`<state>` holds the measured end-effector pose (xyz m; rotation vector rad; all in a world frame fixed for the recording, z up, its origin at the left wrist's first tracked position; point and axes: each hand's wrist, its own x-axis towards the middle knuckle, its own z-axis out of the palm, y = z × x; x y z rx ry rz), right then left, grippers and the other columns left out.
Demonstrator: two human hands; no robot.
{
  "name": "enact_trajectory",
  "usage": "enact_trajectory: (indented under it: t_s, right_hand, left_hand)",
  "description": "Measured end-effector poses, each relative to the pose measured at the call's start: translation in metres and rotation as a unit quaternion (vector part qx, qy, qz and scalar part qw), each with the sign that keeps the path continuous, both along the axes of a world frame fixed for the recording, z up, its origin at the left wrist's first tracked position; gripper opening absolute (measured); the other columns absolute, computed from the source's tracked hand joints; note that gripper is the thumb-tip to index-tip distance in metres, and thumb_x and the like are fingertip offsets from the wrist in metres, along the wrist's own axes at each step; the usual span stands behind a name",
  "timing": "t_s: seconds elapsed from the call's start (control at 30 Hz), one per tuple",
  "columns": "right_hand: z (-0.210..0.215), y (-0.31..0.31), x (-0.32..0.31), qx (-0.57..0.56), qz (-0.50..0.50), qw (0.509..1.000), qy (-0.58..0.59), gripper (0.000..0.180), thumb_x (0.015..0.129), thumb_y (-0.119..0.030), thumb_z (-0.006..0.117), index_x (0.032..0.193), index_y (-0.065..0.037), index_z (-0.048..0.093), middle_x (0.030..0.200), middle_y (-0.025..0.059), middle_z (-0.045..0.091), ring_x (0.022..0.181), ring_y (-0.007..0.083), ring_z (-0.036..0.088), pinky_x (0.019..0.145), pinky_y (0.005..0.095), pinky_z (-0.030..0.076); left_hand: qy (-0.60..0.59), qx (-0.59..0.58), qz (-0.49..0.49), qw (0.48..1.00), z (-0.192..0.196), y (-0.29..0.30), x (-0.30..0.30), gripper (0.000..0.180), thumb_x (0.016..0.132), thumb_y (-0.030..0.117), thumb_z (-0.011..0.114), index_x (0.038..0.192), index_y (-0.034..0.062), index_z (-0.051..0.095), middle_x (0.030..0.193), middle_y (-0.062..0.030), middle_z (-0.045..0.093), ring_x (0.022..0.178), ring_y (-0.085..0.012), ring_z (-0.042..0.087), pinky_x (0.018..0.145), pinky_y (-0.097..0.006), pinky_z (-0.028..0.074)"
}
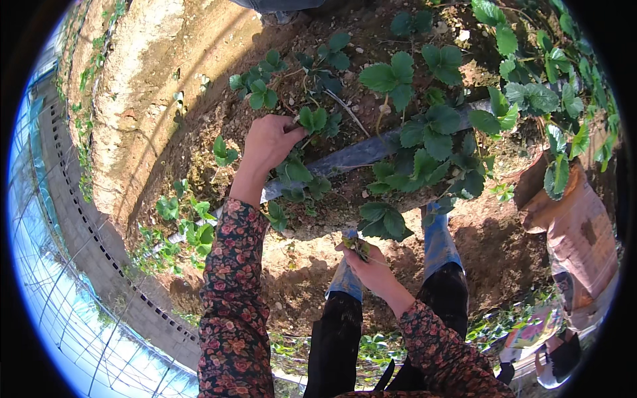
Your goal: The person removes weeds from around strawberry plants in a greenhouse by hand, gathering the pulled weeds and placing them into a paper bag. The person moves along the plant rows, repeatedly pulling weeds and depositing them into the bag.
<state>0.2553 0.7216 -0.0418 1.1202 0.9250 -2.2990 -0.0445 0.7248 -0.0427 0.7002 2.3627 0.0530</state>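
Observation:
My left hand (271, 142) reaches into the strawberry plants on the raised soil bed. Its thumb and fingers are closed at the edge of a small strawberry plant (313, 119); whatever lies between the fingertips is hidden. Lower down, in front of the bed, my right hand (373, 270) is closed around a small bunch of plucked leaves and stems (358, 248), some yellowish. Larger strawberry leaves (431, 129) spread over the bed to the right of my left hand. A dark flat drip hose (352, 156) runs slantwise between the plants, partly covered by leaves.
My legs in blue boot covers (440, 240) stand in the furrow by the bed. At right is a brown, soil-stained sack (574, 239), with a colourful bag (531, 328) below it. A sunlit soil ridge (136, 99) lies far left. Someone's shoe (282, 16) shows at the top edge.

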Motion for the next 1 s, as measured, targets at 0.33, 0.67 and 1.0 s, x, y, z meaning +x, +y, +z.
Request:
enact_trajectory:
  t_s: [0.33,0.67,1.0]
  right_hand:
    - [-0.002,-0.002,0.0,-0.026,-0.008,1.0,-0.011,0.021,0.092,-0.017,0.051,0.106,-0.005,0.061,0.079,-0.0028,0.051,0.07,0.0073,0.043,0.064,0.0252,0.037]
    - [0.001,0.0,-0.004,0.008,-0.021,1.0,-0.001,0.02,0.093,-0.017,0.051,0.104,-0.003,0.06,0.064,-0.007,0.04,0.056,0.0034,0.035,0.05,0.0215,0.03]
    - [-0.004,-0.005,0.004,0.06,-0.028,0.998,0.015,0.022,0.092,-0.017,0.052,0.105,-0.002,0.061,0.066,-0.0067,0.042,0.057,0.0036,0.035,0.05,0.0214,0.03]
  left_hand:
    - [-0.063,0.041,-0.032,0.997,-0.029,-0.033,0.038,0.022,0.082,0.017,0.057,0.083,-0.0041,0.059,0.069,-0.0212,0.058,0.063,-0.0363,0.056,0.059,-0.039,0.045]
    - [0.008,0.123,0.112,0.986,0.003,0.017,-0.019,0.028,0.079,0.03,0.066,0.08,0.0017,0.066,0.058,-0.01,0.059,0.055,-0.0198,0.056,0.054,-0.033,0.044]
    - [0.006,0.008,-0.021,1.0,-0.023,0.055,0.003,0.023,0.07,0.028,0.069,0.072,0.0052,0.067,0.065,-0.013,0.062,0.066,-0.0286,0.062,0.062,-0.038,0.049]
